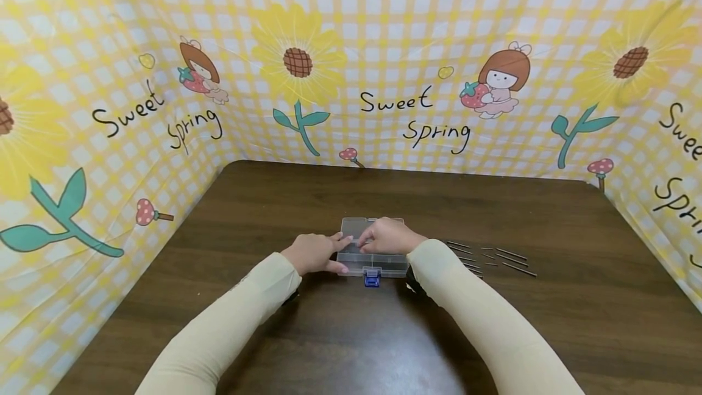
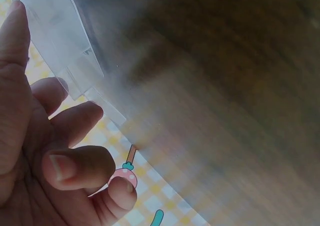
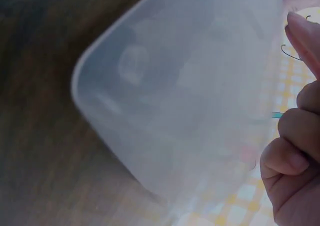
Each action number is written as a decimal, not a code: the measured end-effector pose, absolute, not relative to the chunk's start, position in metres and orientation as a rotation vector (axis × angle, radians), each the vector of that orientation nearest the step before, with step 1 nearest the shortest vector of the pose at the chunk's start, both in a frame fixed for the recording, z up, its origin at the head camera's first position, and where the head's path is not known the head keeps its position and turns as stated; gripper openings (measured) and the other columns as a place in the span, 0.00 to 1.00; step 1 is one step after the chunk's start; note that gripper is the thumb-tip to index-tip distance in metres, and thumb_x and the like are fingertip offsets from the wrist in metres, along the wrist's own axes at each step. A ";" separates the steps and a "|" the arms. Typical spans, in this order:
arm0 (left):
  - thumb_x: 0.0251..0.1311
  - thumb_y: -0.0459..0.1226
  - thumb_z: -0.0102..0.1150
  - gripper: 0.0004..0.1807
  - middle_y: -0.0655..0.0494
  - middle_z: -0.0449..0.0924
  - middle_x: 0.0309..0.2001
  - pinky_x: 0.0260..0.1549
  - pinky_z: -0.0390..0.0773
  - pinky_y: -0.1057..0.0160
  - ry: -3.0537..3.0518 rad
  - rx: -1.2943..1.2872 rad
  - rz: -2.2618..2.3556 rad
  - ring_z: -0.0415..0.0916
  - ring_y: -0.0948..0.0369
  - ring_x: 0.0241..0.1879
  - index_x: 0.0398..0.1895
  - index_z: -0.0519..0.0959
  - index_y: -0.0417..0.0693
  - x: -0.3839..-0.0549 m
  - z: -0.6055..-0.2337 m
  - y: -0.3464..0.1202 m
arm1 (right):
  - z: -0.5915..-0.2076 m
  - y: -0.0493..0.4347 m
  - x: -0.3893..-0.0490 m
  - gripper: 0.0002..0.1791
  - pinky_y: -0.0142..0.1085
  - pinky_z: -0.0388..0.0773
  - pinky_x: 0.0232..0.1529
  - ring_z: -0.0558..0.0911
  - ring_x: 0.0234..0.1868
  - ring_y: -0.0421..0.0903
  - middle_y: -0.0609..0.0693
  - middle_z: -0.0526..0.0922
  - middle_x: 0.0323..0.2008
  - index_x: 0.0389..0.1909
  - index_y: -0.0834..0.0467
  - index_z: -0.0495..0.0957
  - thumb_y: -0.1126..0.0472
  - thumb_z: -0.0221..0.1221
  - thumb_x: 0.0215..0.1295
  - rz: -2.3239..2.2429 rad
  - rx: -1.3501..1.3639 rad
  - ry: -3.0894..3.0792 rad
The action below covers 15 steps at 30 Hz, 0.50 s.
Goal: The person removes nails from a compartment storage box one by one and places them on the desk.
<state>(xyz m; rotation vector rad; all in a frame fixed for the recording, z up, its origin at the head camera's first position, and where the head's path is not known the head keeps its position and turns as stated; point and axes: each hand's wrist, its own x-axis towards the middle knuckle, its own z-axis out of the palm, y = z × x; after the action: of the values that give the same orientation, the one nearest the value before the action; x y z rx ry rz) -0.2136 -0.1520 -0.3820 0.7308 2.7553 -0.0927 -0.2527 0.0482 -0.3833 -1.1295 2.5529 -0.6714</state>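
A clear plastic compartment box (image 1: 356, 266) with a blue latch (image 1: 372, 278) stands on the table, its lid (image 1: 353, 226) folded back. My left hand (image 1: 314, 253) is at the box's left side, thumb near the front corner and index finger reaching over the compartments. In the left wrist view its other fingers are loosely bent beside the clear plastic. Over the box's back part is my right hand (image 1: 390, 236), fingertips bent down close together. I cannot tell whether they pinch something small. Several thin metal rods (image 1: 512, 258) lie right of the box.
Small short pins (image 1: 490, 256) lie among the rods, and more rods (image 1: 459, 250) lie near the right forearm. The brown wooden table (image 1: 307, 346) is bordered at its back and sides by a yellow checked cloth (image 1: 351, 29).
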 end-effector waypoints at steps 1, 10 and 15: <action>0.56 0.61 0.56 0.42 0.53 0.64 0.69 0.18 0.71 0.59 2.755 0.727 -0.091 0.80 0.53 0.37 0.72 0.62 0.58 -0.214 -0.382 -0.152 | -0.384 0.047 -0.253 0.09 0.35 0.78 0.41 0.83 0.37 0.40 0.50 0.86 0.41 0.41 0.59 0.87 0.63 0.62 0.62 -0.655 -1.132 2.558; 0.55 0.60 0.57 0.41 0.53 0.64 0.69 0.14 0.64 0.62 2.763 0.712 -0.061 0.80 0.53 0.37 0.72 0.63 0.58 -0.210 -0.378 -0.151 | -0.389 0.034 -0.253 0.10 0.35 0.79 0.37 0.83 0.39 0.42 0.47 0.86 0.42 0.44 0.55 0.86 0.61 0.62 0.63 -0.447 -1.094 2.693; 0.55 0.59 0.58 0.41 0.52 0.64 0.68 0.12 0.57 0.63 2.768 0.718 -0.059 0.71 0.59 0.21 0.72 0.63 0.57 -0.210 -0.378 -0.150 | -0.388 0.027 -0.251 0.10 0.41 0.78 0.44 0.82 0.44 0.43 0.44 0.86 0.42 0.42 0.51 0.87 0.59 0.66 0.59 -0.290 -1.032 2.719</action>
<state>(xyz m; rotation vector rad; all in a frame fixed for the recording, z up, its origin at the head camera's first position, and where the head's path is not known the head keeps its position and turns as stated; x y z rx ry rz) -0.2099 -0.1503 -0.3778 0.7177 2.7675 -0.0588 -0.2512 0.0269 -0.3879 -1.0317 2.7188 -0.2903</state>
